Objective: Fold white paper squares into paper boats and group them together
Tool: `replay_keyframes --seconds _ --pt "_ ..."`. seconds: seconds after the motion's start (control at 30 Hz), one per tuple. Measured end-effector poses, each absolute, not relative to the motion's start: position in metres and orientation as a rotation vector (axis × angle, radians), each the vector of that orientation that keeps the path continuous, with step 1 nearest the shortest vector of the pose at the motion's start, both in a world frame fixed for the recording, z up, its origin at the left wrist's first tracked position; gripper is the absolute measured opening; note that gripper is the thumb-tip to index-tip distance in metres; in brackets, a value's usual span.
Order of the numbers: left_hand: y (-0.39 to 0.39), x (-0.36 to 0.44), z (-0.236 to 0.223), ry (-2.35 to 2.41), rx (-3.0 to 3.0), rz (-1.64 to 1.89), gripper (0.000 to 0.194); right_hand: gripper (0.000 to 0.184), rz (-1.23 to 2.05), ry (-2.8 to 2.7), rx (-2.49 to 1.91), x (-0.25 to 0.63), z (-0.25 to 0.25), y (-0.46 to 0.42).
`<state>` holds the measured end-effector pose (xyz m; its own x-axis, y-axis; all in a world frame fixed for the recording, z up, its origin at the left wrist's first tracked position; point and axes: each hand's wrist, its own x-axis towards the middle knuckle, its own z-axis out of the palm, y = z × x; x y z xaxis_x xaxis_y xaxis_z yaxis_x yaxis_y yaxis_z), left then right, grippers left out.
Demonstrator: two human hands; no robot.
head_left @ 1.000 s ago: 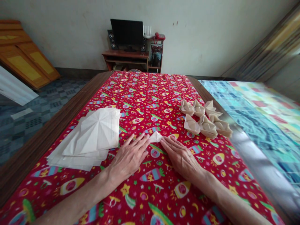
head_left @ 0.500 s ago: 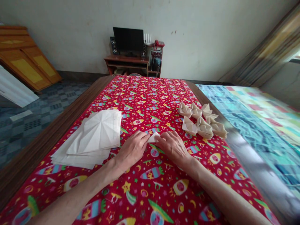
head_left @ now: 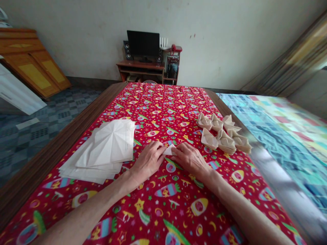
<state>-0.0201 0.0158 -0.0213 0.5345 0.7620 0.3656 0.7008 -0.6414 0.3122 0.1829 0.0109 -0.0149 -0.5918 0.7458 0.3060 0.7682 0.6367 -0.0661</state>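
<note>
A small folded piece of white paper [head_left: 169,150] lies between my two hands, low over the red cloth. My left hand [head_left: 151,157] pinches its left end, the fingers bent and the thumb along the near side. On the other end are the curled fingers of my right hand [head_left: 190,157], which cover part of the paper. To the left lies a stack of creased white paper sheets [head_left: 111,143], the top one with folds fanning out from a point. Several folded paper boats [head_left: 226,141] stand in two rows to the right.
The red patterned tablecloth [head_left: 168,207] covers a dark wooden table [head_left: 84,126]. A bed with a blue patchwork cover [head_left: 258,115] adjoins on the right. Beyond the far end stand a monitor [head_left: 143,44] on a desk and, at left, a wooden cabinet [head_left: 38,68].
The view has shifted slightly, so everything sits a little farther right. Both hands keep their grip on the folded paper, with only small finger movements.
</note>
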Motion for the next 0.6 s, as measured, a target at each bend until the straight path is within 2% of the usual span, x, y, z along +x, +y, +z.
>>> replay_keyframes --seconds 0.23,0.5,0.6 --pt "0.024 -0.018 -0.027 1.223 2.507 0.779 0.019 0.017 -0.044 -2.544 -1.192 0.187 -0.022 0.013" --pt "0.025 -0.011 -0.029 1.254 2.371 0.884 0.008 0.018 -0.452 -2.504 -1.268 0.173 -0.017 0.008" --pt "0.02 -0.004 -0.031 1.287 2.259 1.0 0.02 0.021 -0.402 -2.404 -1.296 0.165 -0.018 0.006"
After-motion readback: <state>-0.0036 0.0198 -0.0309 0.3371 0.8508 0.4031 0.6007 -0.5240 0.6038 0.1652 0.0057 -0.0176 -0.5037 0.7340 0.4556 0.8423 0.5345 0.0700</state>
